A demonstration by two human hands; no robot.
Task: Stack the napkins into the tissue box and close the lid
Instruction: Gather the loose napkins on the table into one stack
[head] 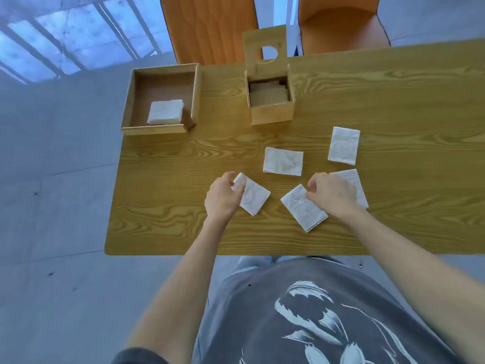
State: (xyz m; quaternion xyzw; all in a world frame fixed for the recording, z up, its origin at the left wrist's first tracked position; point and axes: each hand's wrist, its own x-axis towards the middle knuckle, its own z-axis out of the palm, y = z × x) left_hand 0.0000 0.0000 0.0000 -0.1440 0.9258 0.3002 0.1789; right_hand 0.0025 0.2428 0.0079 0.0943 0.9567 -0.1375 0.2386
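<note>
Both hands worked low: my left hand [223,197] pinched one napkin [253,197], my right hand [332,194] curled onto another napkin [304,207]; tissue box [271,112] stood open beyond, unobstructed.

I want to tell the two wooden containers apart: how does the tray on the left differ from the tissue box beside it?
The tray is wide and shallow; the tissue box is narrower and deeper. The tray has no lid, while the tissue box has a hinged lid standing open, with a round hole in it. The tray holds a white napkin stack; the tissue box's contents lie in shadow and are unclear. Both are light wood and stand on the table.
</note>
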